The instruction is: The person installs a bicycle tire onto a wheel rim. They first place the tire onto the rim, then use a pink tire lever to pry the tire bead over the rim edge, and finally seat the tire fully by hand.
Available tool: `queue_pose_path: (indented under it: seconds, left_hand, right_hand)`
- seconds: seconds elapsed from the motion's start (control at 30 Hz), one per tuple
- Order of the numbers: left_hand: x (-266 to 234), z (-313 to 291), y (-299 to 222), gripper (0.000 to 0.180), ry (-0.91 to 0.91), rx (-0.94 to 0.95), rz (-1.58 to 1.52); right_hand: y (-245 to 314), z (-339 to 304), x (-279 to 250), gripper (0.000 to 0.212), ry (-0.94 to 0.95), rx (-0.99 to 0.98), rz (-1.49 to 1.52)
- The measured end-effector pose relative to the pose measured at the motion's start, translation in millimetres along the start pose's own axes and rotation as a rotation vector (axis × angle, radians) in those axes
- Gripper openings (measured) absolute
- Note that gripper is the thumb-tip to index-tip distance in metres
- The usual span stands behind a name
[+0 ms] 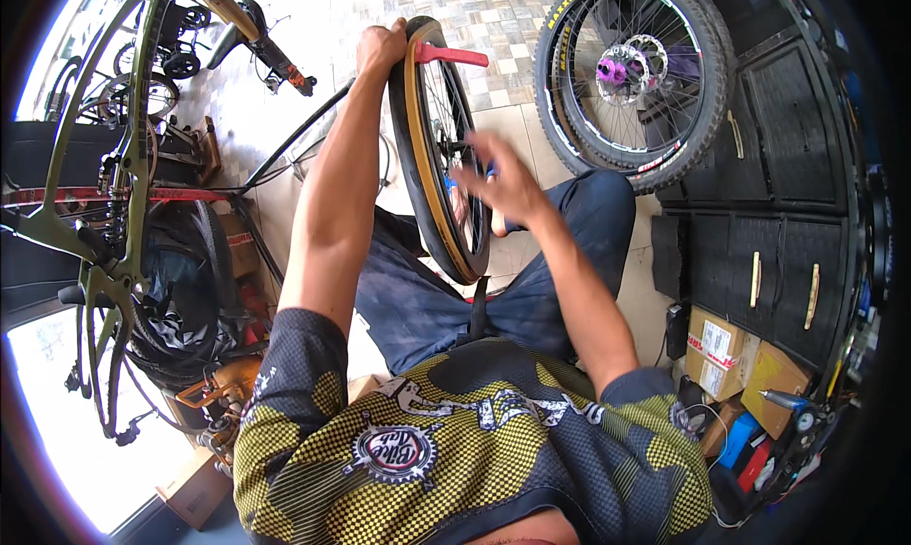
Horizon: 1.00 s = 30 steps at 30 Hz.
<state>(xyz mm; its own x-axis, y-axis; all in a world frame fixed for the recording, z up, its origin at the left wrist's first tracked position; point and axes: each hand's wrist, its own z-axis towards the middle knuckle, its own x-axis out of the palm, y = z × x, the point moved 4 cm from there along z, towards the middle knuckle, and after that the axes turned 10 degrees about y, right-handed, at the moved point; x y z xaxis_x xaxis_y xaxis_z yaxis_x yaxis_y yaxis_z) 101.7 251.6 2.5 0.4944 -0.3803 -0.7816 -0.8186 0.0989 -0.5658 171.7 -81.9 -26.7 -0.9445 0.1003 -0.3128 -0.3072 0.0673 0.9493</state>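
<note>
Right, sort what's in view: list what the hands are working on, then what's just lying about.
In hand:
left hand gripping the tan-wall wheel
red tyre lever hooked at its rim
right hand, blurred, at the spokes

Lying about:
knobby wheel with purple hub
green bike frame
cardboard boxes
black cabinet

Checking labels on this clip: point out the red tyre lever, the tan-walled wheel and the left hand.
red tyre lever [454,55], head view, middle of its flat handle
tan-walled wheel [424,170], head view, tan sidewall
left hand [381,47], head view, back of the hand on the tyre
</note>
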Motion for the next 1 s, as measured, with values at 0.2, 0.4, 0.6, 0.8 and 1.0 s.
queue_pose_path:
  seconds: [0.2,0.4,0.6,0.8,1.0]
  left_hand:
    - [25.5,-43.3,9.0,0.071,0.182,0.077,-0.763]
    - [62.9,-219.9,90.6,0.061,0.404,0.128,-0.887]
    - [88.9,-308.6,142.1,0.053,0.338,0.316,-0.725]
    - [63.8,-303.1,113.5,0.08,0.179,0.387,-0.554]
    - [33.8,-265.0,47.0,0.087,0.176,0.319,-0.274]
  right_hand:
    - [-33.9,-37.5,83.3,0.077,0.204,0.154,0.189]
    - [-21.4,14.6,29.8,0.064,0.14,0.185,0.622]
    - [-19.0,49.3,-17.2,0.061,0.058,0.21,0.818]
    - [-26.4,50.1,-4.8,0.055,0.096,0.176,0.858]
    - [-14.4,47.4,-15.6,0.04,0.163,0.139,0.515]
